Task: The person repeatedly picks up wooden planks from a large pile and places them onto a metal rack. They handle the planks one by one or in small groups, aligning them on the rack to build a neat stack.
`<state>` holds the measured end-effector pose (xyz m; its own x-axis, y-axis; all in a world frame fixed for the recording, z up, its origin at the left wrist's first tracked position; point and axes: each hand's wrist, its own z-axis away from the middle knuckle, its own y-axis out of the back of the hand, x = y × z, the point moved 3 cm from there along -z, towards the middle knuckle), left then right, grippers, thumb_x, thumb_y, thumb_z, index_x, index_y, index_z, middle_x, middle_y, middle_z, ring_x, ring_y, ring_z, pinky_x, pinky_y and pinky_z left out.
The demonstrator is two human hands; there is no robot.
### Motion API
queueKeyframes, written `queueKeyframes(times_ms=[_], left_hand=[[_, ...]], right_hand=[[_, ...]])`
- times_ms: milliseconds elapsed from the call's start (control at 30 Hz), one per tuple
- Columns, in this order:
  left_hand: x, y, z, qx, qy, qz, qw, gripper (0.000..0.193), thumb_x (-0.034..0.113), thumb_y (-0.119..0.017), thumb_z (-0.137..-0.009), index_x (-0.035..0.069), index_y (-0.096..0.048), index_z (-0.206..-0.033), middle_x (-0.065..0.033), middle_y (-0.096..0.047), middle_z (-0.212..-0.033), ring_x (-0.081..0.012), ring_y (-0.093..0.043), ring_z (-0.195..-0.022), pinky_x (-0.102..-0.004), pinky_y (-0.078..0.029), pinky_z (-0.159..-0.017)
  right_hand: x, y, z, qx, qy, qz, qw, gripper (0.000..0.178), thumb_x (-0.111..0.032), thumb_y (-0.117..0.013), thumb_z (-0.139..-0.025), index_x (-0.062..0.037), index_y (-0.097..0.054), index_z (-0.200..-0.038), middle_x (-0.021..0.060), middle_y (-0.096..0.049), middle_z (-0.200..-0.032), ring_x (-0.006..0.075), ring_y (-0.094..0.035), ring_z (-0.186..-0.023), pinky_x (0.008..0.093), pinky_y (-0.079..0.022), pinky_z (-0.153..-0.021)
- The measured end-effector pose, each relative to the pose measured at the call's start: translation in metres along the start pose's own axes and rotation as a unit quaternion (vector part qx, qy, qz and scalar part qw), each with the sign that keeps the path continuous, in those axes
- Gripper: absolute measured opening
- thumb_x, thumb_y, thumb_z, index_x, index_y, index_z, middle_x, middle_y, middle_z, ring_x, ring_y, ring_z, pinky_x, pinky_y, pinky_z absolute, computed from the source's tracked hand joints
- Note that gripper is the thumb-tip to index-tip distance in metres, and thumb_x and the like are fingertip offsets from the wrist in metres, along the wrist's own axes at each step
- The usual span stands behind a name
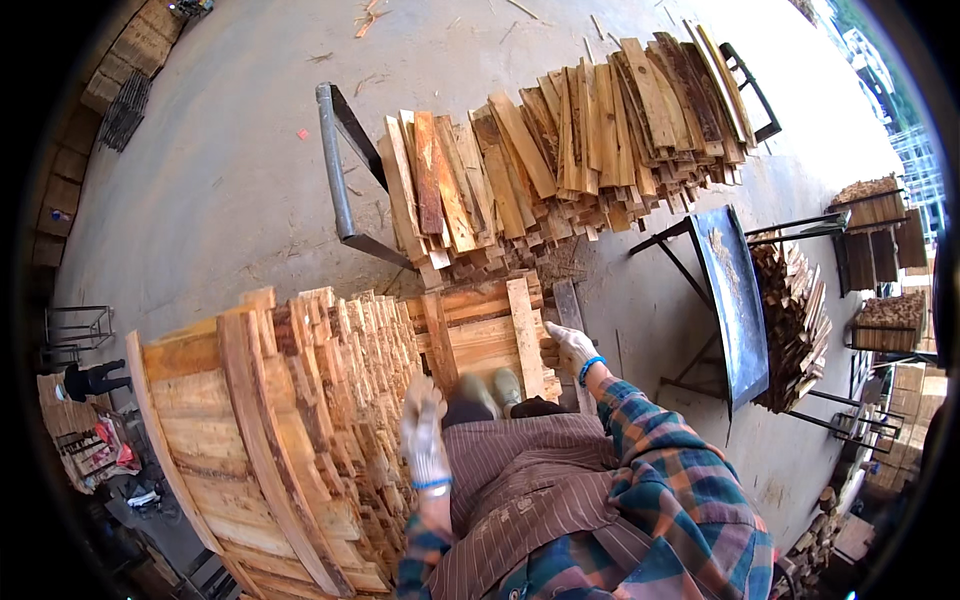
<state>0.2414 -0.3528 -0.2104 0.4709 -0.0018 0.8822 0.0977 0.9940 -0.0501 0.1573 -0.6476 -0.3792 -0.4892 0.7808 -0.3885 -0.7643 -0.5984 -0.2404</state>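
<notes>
White work gloves cover both my hands. My left hand (425, 436) is slightly blurred, its fingers stretched out beside a tall stack of wooden panels (372, 345); nothing shows in it. With fingers extended, my right hand (573, 350) is near the right edge of a wooden panel (482, 345) made of boards with cross slats. Whether it touches that edge I cannot tell. This panel lies low in front of my boots (507, 388), between the stack and the board rack.
Ahead, a metal rack (340, 170) holds a long pile of loose boards (590, 135). At right stand a metal-topped table (735, 310) and a heap of split wood (795, 310). A person in dark clothes (95, 380) is far left.
</notes>
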Motion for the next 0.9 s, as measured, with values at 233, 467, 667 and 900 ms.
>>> queueKeyframes(times_ms=[233,467,667,900], left_hand=[[-0.067,-0.081,-0.271,0.028,0.045,-0.01,0.999,0.076,0.043,-0.067,-0.094,0.0,-0.037,-0.15,-0.0125,-0.039,-0.155,-0.0262,-0.035,-0.143,-0.0351,-0.027,-0.116],[-0.125,-0.107,-0.492,0.215,0.066,-0.308,0.924,0.092,0.072,-0.06,-0.083,0.004,-0.048,-0.144,-0.0224,-0.059,-0.134,-0.0321,-0.06,-0.121,-0.037,-0.046,-0.1],[-0.21,-0.07,-0.642,0.255,0.082,-0.242,0.933,0.085,0.069,-0.052,-0.088,0.001,-0.053,-0.139,-0.0185,-0.062,-0.132,-0.0306,-0.061,-0.116,-0.0379,-0.047,-0.099],[-0.283,-0.053,-0.687,0.115,0.177,0.001,0.977,0.056,0.042,-0.04,-0.105,-0.005,-0.057,-0.129,-0.0127,-0.066,-0.119,-0.0256,-0.066,-0.098,-0.0357,-0.054,-0.09]], right_hand=[[-0.016,0.027,-0.086,0.083,-0.016,-0.137,0.987,0.025,-0.034,-0.058,-0.1,-0.0127,-0.055,-0.088,0.0014,-0.049,-0.07,0.0165,-0.045,-0.058,0.032,-0.039,-0.052],[-0.047,0.002,-0.257,0.14,-0.013,-0.145,0.979,0.027,-0.033,-0.064,-0.096,-0.0069,-0.064,-0.101,0.0045,-0.059,-0.081,0.0184,-0.056,-0.066,0.0312,-0.046,-0.059],[-0.043,-0.03,-0.471,0.083,0.049,-0.131,0.987,0.044,-0.043,-0.062,-0.095,-0.0036,-0.066,-0.115,0.003,-0.063,-0.087,0.0161,-0.06,-0.075,0.032,-0.049,-0.065],[-0.032,-0.061,-0.528,0.154,0.015,0.043,0.987,0.059,-0.052,-0.053,-0.099,0.0008,-0.065,-0.122,0.0081,-0.066,-0.088,0.017,-0.06,-0.072,0.0328,-0.05,-0.064]])
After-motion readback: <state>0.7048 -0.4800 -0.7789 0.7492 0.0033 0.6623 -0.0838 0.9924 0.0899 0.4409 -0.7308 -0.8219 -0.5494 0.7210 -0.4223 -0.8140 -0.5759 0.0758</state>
